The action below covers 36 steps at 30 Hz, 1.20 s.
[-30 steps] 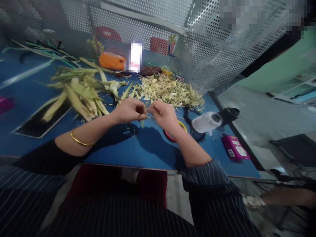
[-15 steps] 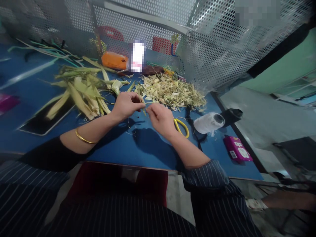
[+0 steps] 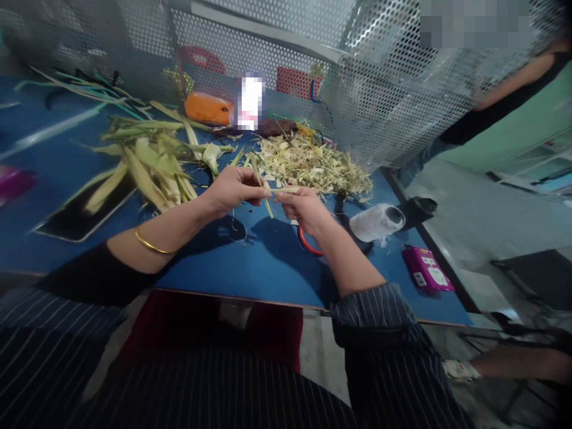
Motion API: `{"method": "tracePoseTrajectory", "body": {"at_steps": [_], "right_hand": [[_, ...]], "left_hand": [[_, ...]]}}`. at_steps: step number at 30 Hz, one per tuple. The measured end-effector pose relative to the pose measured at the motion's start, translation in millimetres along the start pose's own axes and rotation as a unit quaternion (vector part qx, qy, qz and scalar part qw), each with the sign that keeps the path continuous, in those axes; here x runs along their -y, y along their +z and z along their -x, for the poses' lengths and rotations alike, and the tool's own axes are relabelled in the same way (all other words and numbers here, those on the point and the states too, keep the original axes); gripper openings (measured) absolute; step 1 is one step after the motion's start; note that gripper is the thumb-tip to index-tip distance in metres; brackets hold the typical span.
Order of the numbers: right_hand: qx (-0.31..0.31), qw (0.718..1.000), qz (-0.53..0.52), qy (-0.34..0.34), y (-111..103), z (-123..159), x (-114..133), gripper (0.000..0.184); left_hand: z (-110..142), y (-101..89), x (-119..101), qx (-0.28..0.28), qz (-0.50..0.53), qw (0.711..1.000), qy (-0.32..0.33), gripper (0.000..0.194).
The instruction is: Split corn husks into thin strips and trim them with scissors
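Observation:
My left hand [image 3: 232, 190] and my right hand [image 3: 304, 207] meet above the blue table [image 3: 214, 268], both pinched on a thin pale green leaf strip [image 3: 268, 193] that runs between them. A short end of the strip hangs down between the two hands. A gold bangle sits on my left forearm. Under my right wrist lies a red ring-shaped handle [image 3: 308, 244], partly hidden. A heap of long green-yellow leaves [image 3: 147, 161] lies left of my hands, and a pile of pale leaf scraps [image 3: 308, 164] lies just behind them.
A white thread spool [image 3: 378, 221] and a black cup [image 3: 417, 208] lie to the right, near a pink box [image 3: 426, 271]. A dark tablet [image 3: 80, 211] lies at left. An orange case [image 3: 208, 109] sits before the perforated metal screen [image 3: 379, 89]. Another person stands behind the screen.
Both hands have shifted slightly and turned the strip; my right hand rose and now covers the scissors' yellow handle, showing the red one. A person's arm has come into view at upper right.

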State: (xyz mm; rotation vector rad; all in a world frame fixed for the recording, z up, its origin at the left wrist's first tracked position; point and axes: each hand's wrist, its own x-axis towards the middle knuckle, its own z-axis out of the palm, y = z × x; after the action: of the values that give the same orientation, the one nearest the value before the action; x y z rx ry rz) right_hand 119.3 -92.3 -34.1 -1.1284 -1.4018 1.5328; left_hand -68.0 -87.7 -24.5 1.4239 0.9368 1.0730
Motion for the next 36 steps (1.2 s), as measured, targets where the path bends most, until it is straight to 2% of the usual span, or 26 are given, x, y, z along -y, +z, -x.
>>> {"method": "tracePoseTrajectory", "body": {"at_steps": [2,5,7,9,11,12,13,15,17,18,20,23,25,28,30,32,34,35,36], "right_hand": [[-0.009,1.000,-0.004,-0.009,10,1,-6,0.019],[-0.070,0.986,0.100,-0.113,23,7,-11,0.022],[-0.107,0.940,0.239,-0.219,28,13,-10,0.024],[-0.113,0.875,0.366,-0.296,28,18,-5,0.024],[-0.105,0.836,0.432,-0.321,24,20,0,0.022],[-0.102,0.833,0.442,-0.318,21,20,3,0.021],[-0.098,0.840,0.436,-0.308,17,19,5,0.020],[-0.069,0.884,0.381,-0.261,9,14,9,0.020],[-0.021,0.943,0.278,-0.179,3,10,9,0.020],[0.001,0.968,0.214,-0.134,1,7,9,0.020],[0.029,0.994,0.090,-0.054,0,4,5,0.021],[0.034,0.999,-0.023,0.010,6,3,-1,0.019],[-0.001,0.999,-0.032,0.003,13,3,-5,0.017],[-0.082,0.992,0.052,-0.079,23,8,-6,0.020],[-0.123,0.960,0.181,-0.173,27,13,-6,0.024],[-0.139,0.894,0.339,-0.260,28,18,-4,0.026],[-0.133,0.821,0.469,-0.297,27,21,-2,0.025],[-0.127,0.796,0.510,-0.299,25,21,-1,0.024],[-0.122,0.784,0.531,-0.297,23,21,1,0.023]], "left_hand": [[-2,0.1,5,-0.040,-0.001,0.999,0.021,0.020],[-4,0.1,10,-0.080,-0.032,0.996,0.038,0.018],[-4,-0.6,12,-0.088,-0.065,0.993,0.048,0.016],[-3,-1.7,11,-0.069,-0.111,0.990,0.058,0.013],[0,-2.4,8,-0.022,-0.162,0.984,0.063,0.010],[1,-2.4,5,0.013,-0.181,0.982,0.059,0.009],[3,-2.4,2,0.053,-0.190,0.979,0.052,0.009],[5,-1.9,-4,0.126,-0.173,0.976,0.032,0.010],[7,-1.3,-8,0.160,-0.127,0.979,0.018,0.014],[7,-1.1,-9,0.156,-0.100,0.983,0.017,0.015],[6,-0.9,-8,0.122,-0.053,0.991,0.017,0.018],[3,-0.1,-3,0.051,-0.008,0.998,0.019,0.022],[2,1.1,0,-0.001,0.003,1.000,0.019,0.023],[2,3.3,3,-0.063,-0.007,0.998,0.013,0.021],[2,4.1,4,-0.082,-0.021,0.996,0.005,0.020],[2,4.0,4,-0.088,-0.041,0.995,0.000,0.019],[3,3.2,4,-0.066,-0.077,0.995,0.001,0.016],[3,2.7,3,-0.043,-0.097,0.994,0.002,0.015],[4,2.1,2,-0.016,-0.116,0.993,0.000,0.013]]}}
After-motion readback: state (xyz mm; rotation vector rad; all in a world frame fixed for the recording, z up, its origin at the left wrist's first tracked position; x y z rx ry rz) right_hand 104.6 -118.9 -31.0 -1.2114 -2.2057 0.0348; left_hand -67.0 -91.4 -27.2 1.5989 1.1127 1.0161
